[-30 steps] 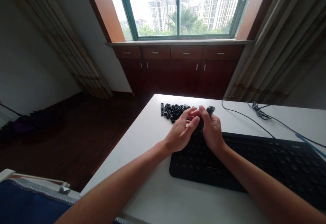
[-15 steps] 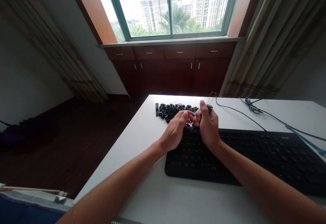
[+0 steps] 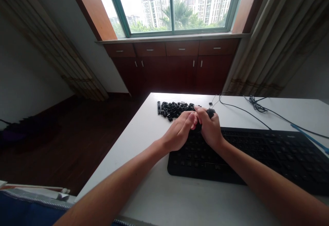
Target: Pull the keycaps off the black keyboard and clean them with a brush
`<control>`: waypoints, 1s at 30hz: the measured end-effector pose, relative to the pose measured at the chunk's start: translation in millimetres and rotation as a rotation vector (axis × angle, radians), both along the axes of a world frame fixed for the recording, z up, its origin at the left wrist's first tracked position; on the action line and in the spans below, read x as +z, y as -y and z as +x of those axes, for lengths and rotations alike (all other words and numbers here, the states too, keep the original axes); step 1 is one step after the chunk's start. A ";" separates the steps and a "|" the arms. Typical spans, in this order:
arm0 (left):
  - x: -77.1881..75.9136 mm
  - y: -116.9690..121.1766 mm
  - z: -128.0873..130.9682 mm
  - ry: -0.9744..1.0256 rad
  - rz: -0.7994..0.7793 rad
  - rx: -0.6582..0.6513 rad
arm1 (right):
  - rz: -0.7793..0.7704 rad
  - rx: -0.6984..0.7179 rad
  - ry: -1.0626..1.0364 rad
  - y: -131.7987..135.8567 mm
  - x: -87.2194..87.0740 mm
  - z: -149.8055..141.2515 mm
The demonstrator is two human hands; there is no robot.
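The left hand (image 3: 178,132) and right hand (image 3: 209,129) are meeting at the fingertips above the upper edge of a black computer keyboard (image 3: 257,154), with the right hand pinching a small black object (image 3: 210,113) (fingers hide most of it, and whether the left hand also grips it cannot be told). A heap of black keycaps (image 3: 174,110) is lying just beyond the keyboard, near the far edge of the white bench (image 3: 133,171), while a black cable (image 3: 240,107) is curving along the bench to the right, so the hands are working between heap and cable.
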State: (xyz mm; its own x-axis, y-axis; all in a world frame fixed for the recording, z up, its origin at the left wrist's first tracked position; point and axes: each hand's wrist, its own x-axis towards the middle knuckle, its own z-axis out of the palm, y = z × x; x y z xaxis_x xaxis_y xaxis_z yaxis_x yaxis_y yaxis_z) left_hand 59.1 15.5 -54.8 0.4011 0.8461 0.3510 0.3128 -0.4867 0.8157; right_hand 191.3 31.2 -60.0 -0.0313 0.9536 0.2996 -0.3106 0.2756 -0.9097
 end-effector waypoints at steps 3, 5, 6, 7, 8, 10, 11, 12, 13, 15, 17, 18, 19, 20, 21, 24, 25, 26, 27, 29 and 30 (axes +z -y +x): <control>0.9 2.4 -2.4 -0.101 0.030 -0.052 | 0.006 -0.026 0.099 1.6 1.4 -0.2; 1.7 2.4 -5.3 -0.137 0.044 -0.108 | 0.003 -0.017 0.089 2.3 0.6 -1.1; 2.0 2.0 -6.8 -0.150 0.056 -0.146 | 0.002 -0.009 0.061 2.3 -0.1 -1.6; 2.1 1.4 -7.9 -0.163 0.073 -0.185 | 0.003 0.001 0.030 2.3 -1.0 -2.1; 1.8 0.8 -8.4 -0.177 0.092 -0.218 | 0.004 0.002 0.000 2.1 -1.8 -2.6; 0.0 -0.1 -7.2 -0.211 0.124 -0.233 | 0.011 -0.024 -0.039 1.6 -3.1 -3.2; -1.5 -0.2 -5.6 -0.229 0.135 -0.206 | 0.016 -0.048 -0.048 1.3 -3.3 -3.4; -3.3 -0.2 -3.7 -0.246 0.141 -0.169 | 0.019 -0.074 -0.057 1.1 -3.3 -3.7; -5.3 -0.1 -1.6 -0.258 0.146 -0.134 | 0.022 -0.095 -0.067 0.9 -3.0 -3.9; -9.0 0.0 1.5 -0.265 0.159 -0.093 | 0.027 -0.111 -0.102 0.4 -1.7 -4.6; -11.7 -0.6 2.7 -0.268 0.166 -0.080 | 0.030 -0.119 -0.160 -0.5 0.2 -5.6; -12.5 -1.0 2.7 -0.274 0.167 -0.072 | 0.033 -0.124 -0.181 -1.1 1.0 -6.1; -12.9 -1.5 2.5 -0.279 0.167 -0.062 | 0.036 -0.128 -0.195 -1.9 1.5 -6.7; -13.0 -2.0 2.2 -0.282 0.167 -0.054 | 0.037 -0.132 -0.199 -2.8 1.8 -7.2; -12.9 -2.4 1.9 -0.281 0.166 -0.049 | 0.037 -0.133 -0.194 -3.8 1.7 -7.6; -11.2 -2.9 0.7 -0.271 0.161 -0.046 | 0.019 -0.134 -0.187 -6.0 0.7 -7.7; -10.3 -2.9 -0.1 -0.275 0.160 -0.043 | 0.010 -0.142 -0.196 -6.5 0.4 -7.4; -9.4 -3.1 -1.4 -0.283 0.162 -0.038 | -0.001 -0.151 -0.206 -6.9 0.4 -6.9; -8.5 -3.5 -3.0 -0.293 0.165 -0.034 | -0.011 -0.165 -0.218 -7.3 0.5 -6.3; -7.4 -5.3 -7.3 -0.316 0.173 -0.036 | -0.030 -0.201 -0.243 -7.5 1.5 -5.1; -7.3 -6.7 -9.6 -0.327 0.176 -0.037 | -0.038 -0.222 -0.253 -7.4 2.2 -4.5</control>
State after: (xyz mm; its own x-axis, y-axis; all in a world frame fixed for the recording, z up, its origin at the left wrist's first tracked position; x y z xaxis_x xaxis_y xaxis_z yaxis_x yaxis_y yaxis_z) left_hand 49.5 22.3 -62.2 0.5453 0.7668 0.3387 0.5222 -0.6268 0.5783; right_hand 186.8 38.6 -57.8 0.2498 0.9393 0.2353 -0.4642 0.3295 -0.8221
